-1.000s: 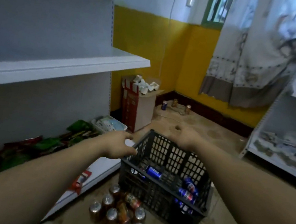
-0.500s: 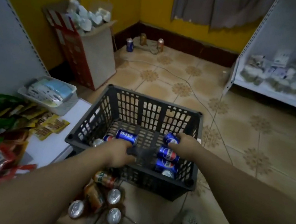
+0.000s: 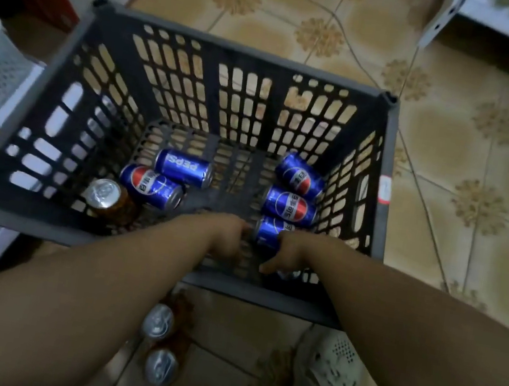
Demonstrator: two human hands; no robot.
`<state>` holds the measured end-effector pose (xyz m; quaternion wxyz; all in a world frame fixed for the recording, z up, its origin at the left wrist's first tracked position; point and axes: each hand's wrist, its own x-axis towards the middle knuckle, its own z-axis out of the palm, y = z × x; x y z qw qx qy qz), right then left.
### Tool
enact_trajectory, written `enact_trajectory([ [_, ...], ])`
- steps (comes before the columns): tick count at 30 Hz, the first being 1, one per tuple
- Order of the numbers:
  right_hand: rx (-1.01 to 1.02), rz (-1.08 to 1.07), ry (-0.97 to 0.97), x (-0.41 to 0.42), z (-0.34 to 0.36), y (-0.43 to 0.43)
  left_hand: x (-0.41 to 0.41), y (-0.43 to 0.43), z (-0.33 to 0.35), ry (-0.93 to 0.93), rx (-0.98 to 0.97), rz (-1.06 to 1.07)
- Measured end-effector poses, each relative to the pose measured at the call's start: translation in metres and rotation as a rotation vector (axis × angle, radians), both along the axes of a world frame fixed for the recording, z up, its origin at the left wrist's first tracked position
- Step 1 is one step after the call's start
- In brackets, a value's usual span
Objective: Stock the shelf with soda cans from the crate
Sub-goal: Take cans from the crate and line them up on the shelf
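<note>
Right now the blue can (image 3: 268, 232) is lying on its side at the near wall of the crate (image 3: 386, 166), your right hand (image 3: 295, 252) curling over it, your left hand (image 3: 228, 237) just beside it, its grip impossible to tell. A loose one-handed hold is risking a slip onto the neighbouring cans (image 3: 291, 205).

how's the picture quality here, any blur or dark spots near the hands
Head view: dim overall, crate interior shadowed; left hand and right hand blurred, grips unclear; frame edges smeared; Pepsi can lettering is legible.
</note>
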<state>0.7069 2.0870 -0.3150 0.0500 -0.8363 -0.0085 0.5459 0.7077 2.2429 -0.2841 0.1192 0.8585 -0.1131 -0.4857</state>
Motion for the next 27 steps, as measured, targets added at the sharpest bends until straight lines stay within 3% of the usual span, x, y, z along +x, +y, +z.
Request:
enact_trajectory([
  [6, -0.089, 0.185, -0.085, -0.009, 0.000, 0.012, 0.001, 0.007, 0.009, -0.055, -0.014, 0.015],
  [9, 0.014, 0.018, -0.203, -0.008, 0.030, 0.011, -0.005, 0.024, 0.033, -0.086, -0.035, 0.104],
  [14, 0.342, -0.288, -0.473, -0.017, 0.127, 0.019, -0.038, 0.046, 0.105, -0.178, -0.118, 0.261],
  [19, 0.679, -0.348, -0.669, -0.034, 0.252, 0.058, -0.095, 0.064, 0.205, -0.374, -0.457, 0.545],
  [23, 0.980, -0.376, -0.701, -0.065, 0.353, 0.099, -0.150, 0.089, 0.291, -0.521, -0.674, 0.819],
  [27, 1.284, -0.365, -0.617, -0.114, 0.443, 0.142, -0.215, 0.119, 0.374, -0.636, -0.850, 1.042],
])
